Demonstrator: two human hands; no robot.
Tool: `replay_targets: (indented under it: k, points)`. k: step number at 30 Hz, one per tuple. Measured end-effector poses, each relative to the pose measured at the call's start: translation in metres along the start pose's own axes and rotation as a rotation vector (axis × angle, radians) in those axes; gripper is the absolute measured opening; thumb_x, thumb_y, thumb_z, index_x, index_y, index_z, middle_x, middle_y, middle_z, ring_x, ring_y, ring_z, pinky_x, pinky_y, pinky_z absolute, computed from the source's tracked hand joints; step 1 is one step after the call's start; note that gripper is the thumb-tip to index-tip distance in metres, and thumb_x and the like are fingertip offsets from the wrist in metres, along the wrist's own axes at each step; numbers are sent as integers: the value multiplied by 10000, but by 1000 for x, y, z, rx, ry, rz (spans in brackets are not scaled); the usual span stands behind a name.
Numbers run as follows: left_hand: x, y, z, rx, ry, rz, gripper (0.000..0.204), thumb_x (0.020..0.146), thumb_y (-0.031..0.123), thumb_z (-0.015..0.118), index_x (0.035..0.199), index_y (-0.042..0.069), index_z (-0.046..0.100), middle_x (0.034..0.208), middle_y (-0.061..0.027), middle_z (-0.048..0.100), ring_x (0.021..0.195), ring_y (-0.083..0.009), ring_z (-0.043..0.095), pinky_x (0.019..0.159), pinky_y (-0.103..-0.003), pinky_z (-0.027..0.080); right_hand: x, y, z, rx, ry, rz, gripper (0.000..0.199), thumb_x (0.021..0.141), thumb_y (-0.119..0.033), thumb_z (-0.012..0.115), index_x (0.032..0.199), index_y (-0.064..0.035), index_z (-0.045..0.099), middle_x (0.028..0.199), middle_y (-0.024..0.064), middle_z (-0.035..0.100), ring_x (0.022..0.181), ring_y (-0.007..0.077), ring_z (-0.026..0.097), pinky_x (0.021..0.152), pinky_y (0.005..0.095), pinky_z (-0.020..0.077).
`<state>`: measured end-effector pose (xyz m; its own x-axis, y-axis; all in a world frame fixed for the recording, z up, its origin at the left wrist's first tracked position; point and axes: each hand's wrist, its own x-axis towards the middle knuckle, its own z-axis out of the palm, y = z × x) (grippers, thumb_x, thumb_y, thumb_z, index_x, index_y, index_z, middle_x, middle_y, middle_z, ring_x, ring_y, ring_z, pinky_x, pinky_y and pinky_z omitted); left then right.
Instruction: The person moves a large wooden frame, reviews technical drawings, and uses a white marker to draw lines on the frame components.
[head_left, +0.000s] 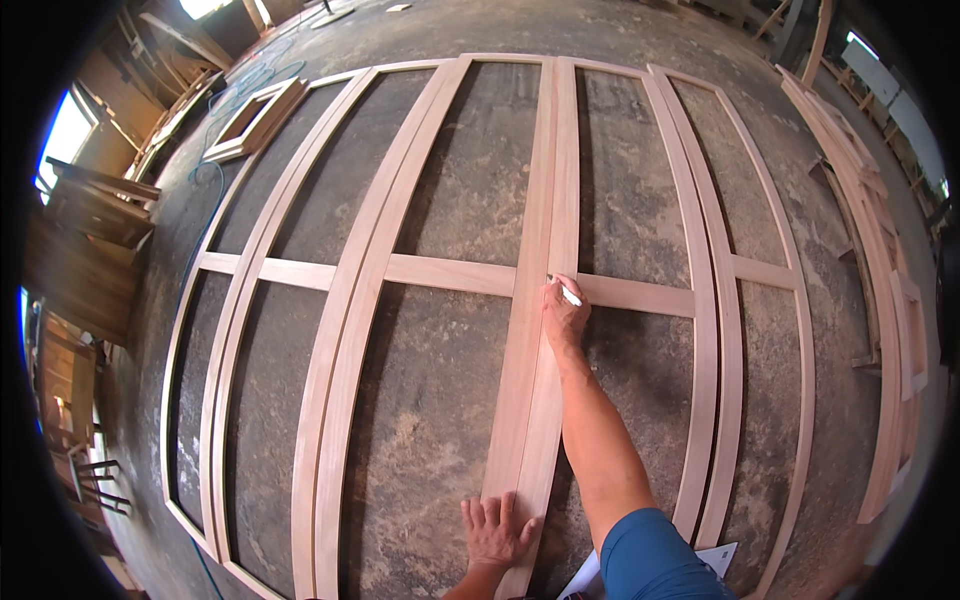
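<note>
Several pale wooden frames (336, 350) lie side by side on the floor, each with two long stiles and a crossrail. My right hand (566, 312) is closed around a white marker pen (571, 297), its tip end close to the seam between the two middle stiles (540, 230), level with the crossrails. The right arm stretches forward over the opening of the frame. Nearer to me, my left hand (497, 532) rests flat on those same stiles with its fingers spread, holding nothing.
Smaller stacked frames (257, 120) sit at the far left, on the frames' corner. A blue hose (220, 190) winds over the stained concrete floor (430, 430). More timber frames (870, 250) stand along the right. White paper (717, 557) lies beside my right sleeve. Wooden furniture (95, 220) lines the left.
</note>
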<state>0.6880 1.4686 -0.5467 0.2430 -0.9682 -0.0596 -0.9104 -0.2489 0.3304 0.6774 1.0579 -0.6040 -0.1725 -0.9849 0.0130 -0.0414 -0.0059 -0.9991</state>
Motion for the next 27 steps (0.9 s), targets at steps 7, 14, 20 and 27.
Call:
replay_targets:
  k: [7,14,20,27]
  points:
    - [0,-3,-1,1,1,-3,698,827,593,593,1275,65,510,1148,-178,482,1162,-460,422,1076,-622,253,-8,-11,2,273,44,101,188,928,-138,595,1042,-2,656,715,46,622,566,124,576,513,275,466]
    - [1,0,-4,-15,14,2,653,844,572,583,1267,77,527,1105,-168,494,1122,-433,435,1059,-622,258,-11,-15,-2,251,18,42,156,922,-124,578,1010,-15,646,690,34,593,537,118,547,484,262,440]
    - [5,5,-5,-24,30,20,629,850,555,587,1262,82,541,1081,-158,509,1103,-419,449,1057,-620,264,-3,27,-19,-74,113,-130,121,898,-102,578,924,2,634,716,94,635,640,153,592,614,311,503]
    - [1,-1,-7,25,22,-21,627,850,562,586,1268,98,539,1085,-154,506,1115,-418,447,1051,-615,276,-30,-20,0,176,-20,71,145,919,-116,604,996,-4,655,735,49,625,648,114,574,610,272,485]
